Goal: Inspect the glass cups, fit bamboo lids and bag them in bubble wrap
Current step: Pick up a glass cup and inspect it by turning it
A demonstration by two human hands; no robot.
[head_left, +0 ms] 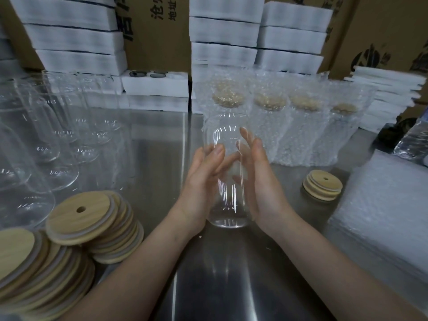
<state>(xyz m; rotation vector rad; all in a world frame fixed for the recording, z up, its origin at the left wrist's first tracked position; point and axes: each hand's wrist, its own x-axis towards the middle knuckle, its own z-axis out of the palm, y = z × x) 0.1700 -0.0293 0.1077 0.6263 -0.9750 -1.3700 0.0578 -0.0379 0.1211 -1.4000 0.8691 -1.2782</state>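
Note:
A clear glass cup (228, 135) with no lid is held up in the middle of the head view, tilted away from me, between both palms. My left hand (203, 179) presses its left side with fingers stretched along the glass. My right hand (261, 181) presses the right side, fingers straight. Piles of bamboo lids (92, 216) with a straw hole lie at the lower left. A small stack of lids (323, 185) sits to the right of my hands. Flat bubble wrap bags (382, 218) lie at the right.
Several bare glass cups (58, 140) stand at the left on the steel table (162, 147). Several lidded cups in bubble wrap (289, 126) stand behind my hands. White foam trays (222, 31) and cardboard boxes (157, 31) line the back.

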